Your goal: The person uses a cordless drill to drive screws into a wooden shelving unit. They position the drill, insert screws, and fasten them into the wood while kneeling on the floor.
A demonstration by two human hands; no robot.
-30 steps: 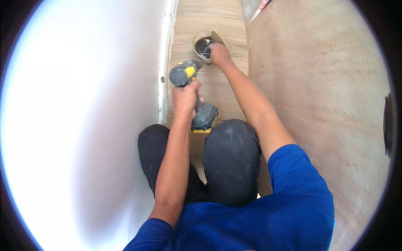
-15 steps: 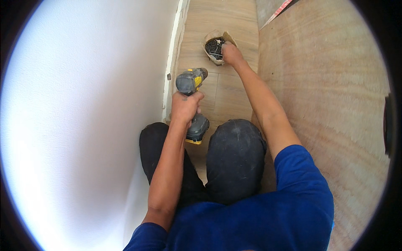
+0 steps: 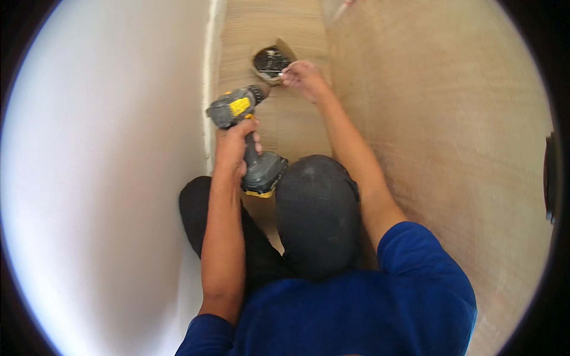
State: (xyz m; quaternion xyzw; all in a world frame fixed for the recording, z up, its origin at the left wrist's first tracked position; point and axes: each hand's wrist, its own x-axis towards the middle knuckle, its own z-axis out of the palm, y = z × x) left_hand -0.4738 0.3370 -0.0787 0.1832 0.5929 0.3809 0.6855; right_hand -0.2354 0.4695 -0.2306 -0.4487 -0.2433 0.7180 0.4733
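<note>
The person is crouched tight against a white wall (image 3: 107, 178), knees up in dark trousers, and the left hand (image 3: 234, 145) is wrapped firmly round the grip of a grey and yellow cordless drill (image 3: 246, 139), fingers closed on the handle with the battery foot hanging just below the palm. The nose of the drill points forward and a little to the right, toward a small open cardboard box (image 3: 270, 59) sitting on the wooden floor (image 3: 279, 118) beyond the fingertips. The right hand (image 3: 303, 77) is stretched out to that box, its fingers pinched together at the box's right rim, seemingly on something small and pale, though it is too tiny to say what, or whether it is truly gripped. The dark jumble inside the box looks like fasteners, but I cannot make that out for certain. A broad plywood panel (image 3: 445, 148) rises along the right, well clear of both hands. To my eye, the thing to get right here is a single clean pick: lift one piece with fingertip and thumb, keep the drill steady and off the trigger, and bring it to the bit squarely instead of groping with the tool in motion.
</note>
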